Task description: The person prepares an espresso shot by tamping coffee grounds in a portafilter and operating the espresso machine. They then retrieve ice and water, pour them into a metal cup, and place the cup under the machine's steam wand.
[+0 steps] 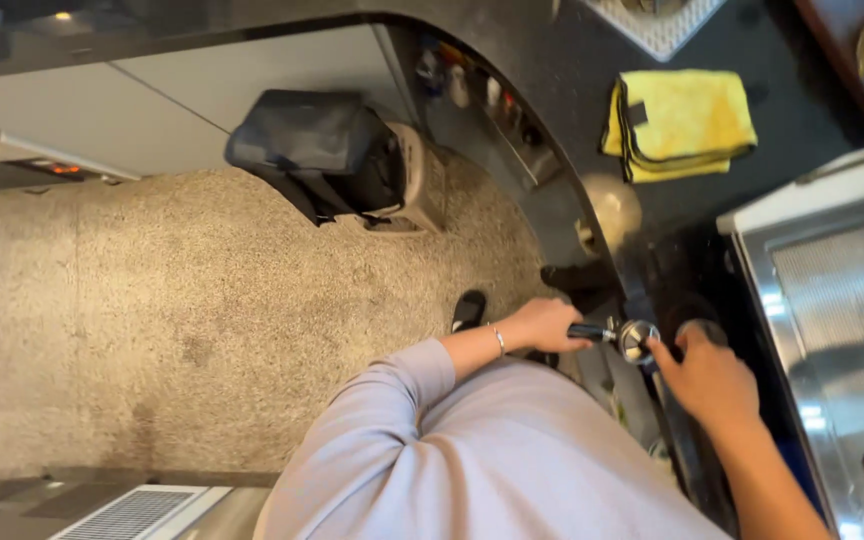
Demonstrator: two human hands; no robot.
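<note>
The head camera looked straight down at a person in a pale purple top. The left hand (544,325) was wrapped tight around the black handle of a coffee handle (614,335), a tool with a round metal cup at its end. A thin bracelet (499,339) sat on that wrist. The metal cup was just over the edge of the dark table (652,215), between the two hands. The right hand (709,380) was close beside the cup, and its pointing finger touched the cup's rim. That hand also seemed to cover a small round thing under the palm, but it was too hidden to tell what it was or whether the fingers gripped it.

A folded yellow cloth (680,122) lay on the table, well away from the hands. A shiny silver machine (832,330) stood at the right side, near the right hand. A white mat (657,25) peeked in at the top edge.

Down on the speckled floor (152,320), a dark bag (317,150) leaned on a small tan bin (420,180). A black shoe (468,310) showed just beside the left wrist. A metal grille (132,512) sat at the bottom left corner
</note>
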